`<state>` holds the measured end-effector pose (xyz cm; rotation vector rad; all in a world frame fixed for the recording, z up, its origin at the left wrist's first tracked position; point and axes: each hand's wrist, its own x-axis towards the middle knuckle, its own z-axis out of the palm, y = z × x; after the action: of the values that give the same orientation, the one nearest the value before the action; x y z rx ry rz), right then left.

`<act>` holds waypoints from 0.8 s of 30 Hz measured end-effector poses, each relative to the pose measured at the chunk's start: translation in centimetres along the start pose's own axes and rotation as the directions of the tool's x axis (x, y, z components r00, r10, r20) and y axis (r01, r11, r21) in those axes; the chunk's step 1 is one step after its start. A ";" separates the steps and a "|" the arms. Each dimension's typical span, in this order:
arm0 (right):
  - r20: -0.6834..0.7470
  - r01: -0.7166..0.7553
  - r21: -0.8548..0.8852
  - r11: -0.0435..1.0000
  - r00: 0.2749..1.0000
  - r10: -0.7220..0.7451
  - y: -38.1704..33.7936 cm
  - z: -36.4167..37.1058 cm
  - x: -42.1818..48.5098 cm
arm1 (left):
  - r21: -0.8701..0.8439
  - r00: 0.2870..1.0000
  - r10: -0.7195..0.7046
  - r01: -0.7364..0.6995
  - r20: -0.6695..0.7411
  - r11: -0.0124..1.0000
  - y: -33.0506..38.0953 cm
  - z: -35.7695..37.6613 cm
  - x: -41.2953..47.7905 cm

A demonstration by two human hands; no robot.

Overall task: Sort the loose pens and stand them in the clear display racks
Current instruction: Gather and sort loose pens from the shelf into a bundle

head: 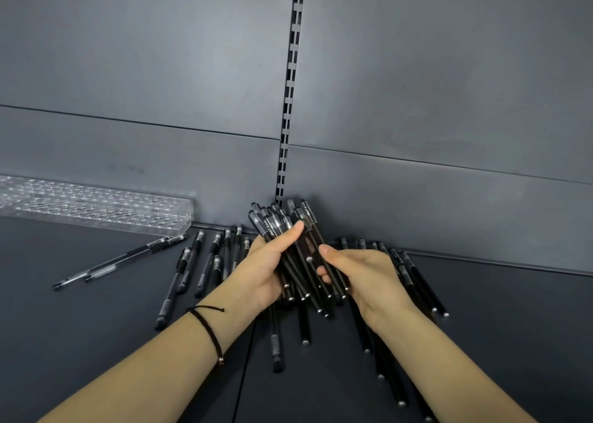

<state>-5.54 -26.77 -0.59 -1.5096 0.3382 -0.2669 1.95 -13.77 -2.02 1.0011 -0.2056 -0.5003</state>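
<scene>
A bundle of several black pens (282,222) is held up above the dark shelf (96,326), caps pointing to the back wall. My left hand (268,265) grips the bundle from the left, thumb laid across its top. My right hand (359,275) holds the lower ends of the same bundle from the right, fingers curled under. More loose black pens (192,265) lie scattered on the shelf left of my hands, and others (417,281) lie to the right and below. A clear display rack (96,206) with rows of round holes stands at the back left, no pens in it.
A grey back wall with a slotted vertical upright (290,85) rises behind the shelf. Two clear-barrelled pens (118,262) lie apart at the left, near the rack. A thin black bracelet (208,329) circles my left wrist.
</scene>
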 end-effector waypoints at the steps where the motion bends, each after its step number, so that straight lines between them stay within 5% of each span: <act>1: 0.017 0.020 -0.036 0.999 1.000 -0.019 0.0 0.1 -0.1 | 0.016 1.000 0.018 -0.018 0.014 1.000 0.0 0.1 -0.1; 10: 0.228 0.232 -0.349 0.908 0.961 -0.158 -0.5 0.1 -0.9 | 0.075 0.998 0.061 -0.063 0.032 0.995 0.5 0.4 -0.2; 13: 0.046 0.304 -0.401 0.864 0.949 -0.312 -1.5 -0.6 -0.6 | 0.136 0.987 0.136 -0.146 0.080 0.980 1.4 0.3 -0.6; 15: -0.055 0.439 -0.264 0.859 0.882 -0.467 -3.0 -1.1 -0.6 | 0.219 0.969 0.194 -0.224 0.150 0.950 1.9 0.6 -1.0; 19: 0.197 0.617 -0.092 0.782 0.781 -0.593 -7.0 -0.9 -1.0 | 0.398 0.927 0.191 -0.315 0.321 0.861 1.3 2.7 -2.7; 24: 0.414 0.630 -0.262 0.731 0.758 -0.505 -8.5 0.2 -1.7 | 0.465 0.912 0.159 -0.335 0.378 0.819 -0.4 4.7 -3.5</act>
<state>-6.69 -26.36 7.95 -2.0017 -0.3866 -0.4611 -3.06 -15.75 0.40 1.3960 -0.7977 -0.3658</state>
